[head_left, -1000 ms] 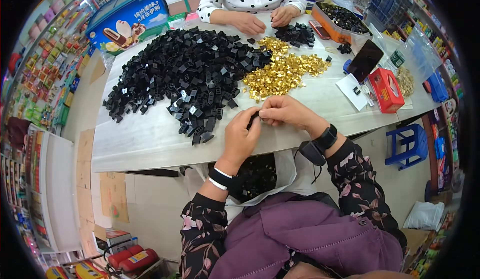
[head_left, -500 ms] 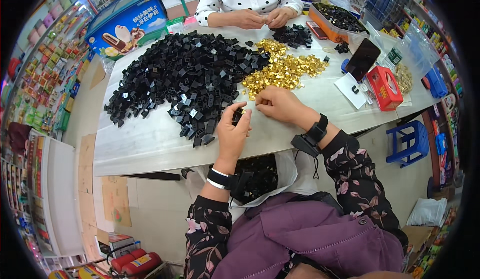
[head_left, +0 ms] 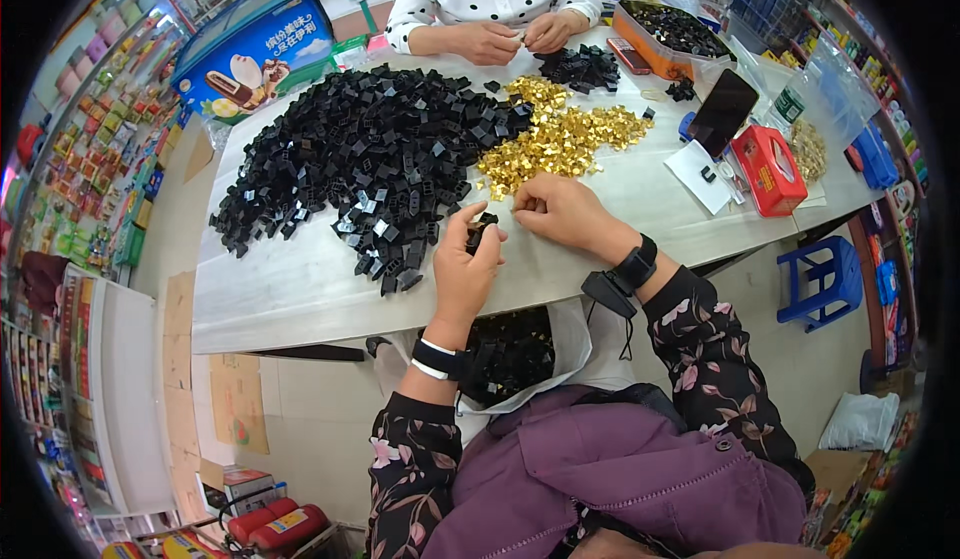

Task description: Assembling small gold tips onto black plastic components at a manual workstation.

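My left hand (head_left: 466,269) holds a small black plastic piece (head_left: 482,231) between thumb and forefinger, just above the near edge of the table. To its right, my right hand (head_left: 562,209) rests with fingers curled and pinched together at the near end of a pile of small shiny gold pieces (head_left: 575,137). Whatever its fingertips grip is too small to make out. A large heap of black plastic pieces (head_left: 350,149) spreads left of the gold ones, its near tip beside my left hand. An open bag (head_left: 572,344) with black and gold pieces lies on my lap.
Across the white table (head_left: 270,304) a person in a dotted shirt (head_left: 500,4) works with both hands by a smaller black pile (head_left: 580,69). At the right stand an orange tub (head_left: 655,51), a phone (head_left: 724,111) and a red box (head_left: 768,171). A blue stool (head_left: 820,284) is on the floor.
The black piece in my left hand now shows more above the fingers. My right hand stays nearly in place. The whole view has shifted slightly.
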`<state>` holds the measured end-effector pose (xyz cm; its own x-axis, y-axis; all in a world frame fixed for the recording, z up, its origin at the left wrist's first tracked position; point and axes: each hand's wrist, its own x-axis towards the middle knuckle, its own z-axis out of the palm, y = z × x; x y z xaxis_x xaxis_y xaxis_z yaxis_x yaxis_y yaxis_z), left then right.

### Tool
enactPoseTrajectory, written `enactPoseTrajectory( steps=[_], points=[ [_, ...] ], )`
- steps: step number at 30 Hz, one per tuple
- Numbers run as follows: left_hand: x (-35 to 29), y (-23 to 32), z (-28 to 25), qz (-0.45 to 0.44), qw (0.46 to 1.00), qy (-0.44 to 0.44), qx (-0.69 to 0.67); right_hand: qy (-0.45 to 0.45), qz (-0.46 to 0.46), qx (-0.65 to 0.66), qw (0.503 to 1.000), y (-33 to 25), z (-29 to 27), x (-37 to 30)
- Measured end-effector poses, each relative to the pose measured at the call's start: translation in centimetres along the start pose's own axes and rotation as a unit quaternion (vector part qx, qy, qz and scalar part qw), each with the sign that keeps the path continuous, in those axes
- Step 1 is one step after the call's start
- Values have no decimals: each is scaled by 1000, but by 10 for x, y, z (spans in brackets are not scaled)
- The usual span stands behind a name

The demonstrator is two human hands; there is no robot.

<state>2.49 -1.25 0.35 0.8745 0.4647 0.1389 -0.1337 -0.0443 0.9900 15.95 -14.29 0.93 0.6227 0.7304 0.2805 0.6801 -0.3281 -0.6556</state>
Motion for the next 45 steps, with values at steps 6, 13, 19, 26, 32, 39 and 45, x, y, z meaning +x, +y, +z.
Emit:
enactPoseTrajectory(
  steps=[6,13,19,26,32,39,45],
  points=[
    [1,-5,2,18,999,14,24,6,-2,120,993,7,1,-1],
    [1,-4,2,20,998,-5,55,-59,50,357,931,-2,-4,-3],
    [1,-2,2,19,997,-24,69,-116,52,428,895,-10,-3,-2],
    [0,-2,2,5,998,-24,51,-141,149,452,868,-13,-7,2],
    [0,-3,0,0,999,-28,35,-150,195,474,845,-22,-5,3],
    [1,3,0,-25,999,-25,28,-108,206,526,818,-9,6,6],
    [3,0,0,-18,1000,-8,10,-92,218,530,814,-14,2,6]
  ],
)
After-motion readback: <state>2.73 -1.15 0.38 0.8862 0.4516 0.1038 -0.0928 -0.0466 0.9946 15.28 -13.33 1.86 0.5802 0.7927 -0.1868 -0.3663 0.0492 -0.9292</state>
